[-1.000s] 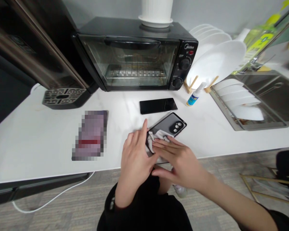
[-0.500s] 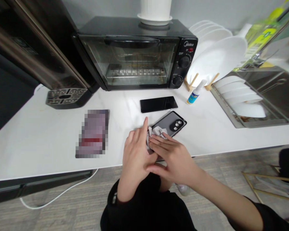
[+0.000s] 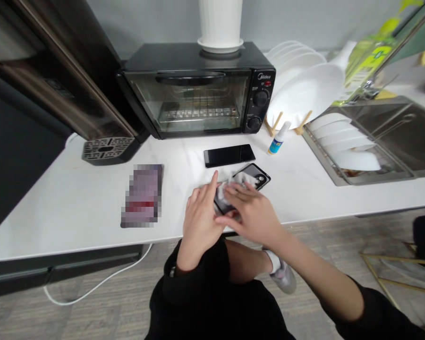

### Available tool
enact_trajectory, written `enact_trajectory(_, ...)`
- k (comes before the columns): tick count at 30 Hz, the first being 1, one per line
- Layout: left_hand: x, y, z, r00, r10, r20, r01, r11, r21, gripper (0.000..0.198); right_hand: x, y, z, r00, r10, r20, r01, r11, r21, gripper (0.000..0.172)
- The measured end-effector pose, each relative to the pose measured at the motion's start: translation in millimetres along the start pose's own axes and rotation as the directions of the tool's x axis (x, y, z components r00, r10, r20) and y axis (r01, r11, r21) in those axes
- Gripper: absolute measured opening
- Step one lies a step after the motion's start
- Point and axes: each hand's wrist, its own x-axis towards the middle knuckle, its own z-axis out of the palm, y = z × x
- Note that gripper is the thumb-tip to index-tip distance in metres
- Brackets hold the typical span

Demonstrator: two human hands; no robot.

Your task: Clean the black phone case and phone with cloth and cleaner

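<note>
A grey phone case (image 3: 247, 170) with a black rim and camera cutouts lies slanted on the white counter. My left hand (image 3: 202, 215) steadies its near left end, the index finger stretched forward and the thumb low by the case edge. Under the fingers of my right hand (image 3: 253, 210), a crumpled white tissue (image 3: 241, 178) is pressed flat on the case and partly covers the cutouts. Just behind the case lies a black phone (image 3: 229, 156), screen up. A small spray bottle (image 3: 276, 141) with a blue label stands to the right.
Behind stands a black toaster oven (image 3: 194, 101) with a white pot (image 3: 220, 23) on top. White plates (image 3: 304, 94) in a rack and a sink (image 3: 393, 141) are at the right. A pixelated flat item (image 3: 142, 196) and a drip tray (image 3: 108, 150) are at the left.
My right hand has slid the tissue up along the case toward the camera cutouts, baring more of the near end. The left hand stays at the case. The view has shifted slightly.
</note>
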Motion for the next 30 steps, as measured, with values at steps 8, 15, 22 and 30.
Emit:
enact_trajectory(8, 1, 1, -0.4, 0.999, -0.022, 0.023, 0.021, 0.999, 0.04, 0.097, -14, 58, -29, 0.999, 0.022, -0.043, -0.022, 1.0, 0.013, 0.037)
enact_trajectory(15, 2, -2, 0.1, 1.0, 0.014, 0.018, -0.015, 1.0, 0.027, 0.096, 4, 23, -8, 0.999, 0.006, -0.039, -0.008, 0.998, -0.06, 0.055)
enact_trajectory(22, -2, -1, 1.6, 0.999, 0.03, -0.016, -0.029, 0.996, 0.08, 0.096, -18, 27, -25, 0.981, -0.168, 0.093, 0.154, 0.978, 0.138, 0.036)
enact_trajectory(30, -6, 0, 2.6, 0.999, 0.032, -0.04, -0.031, 0.999, 0.033, 0.102, -5, 51, -18, 0.994, 0.096, -0.06, -0.102, 0.989, -0.104, 0.07)
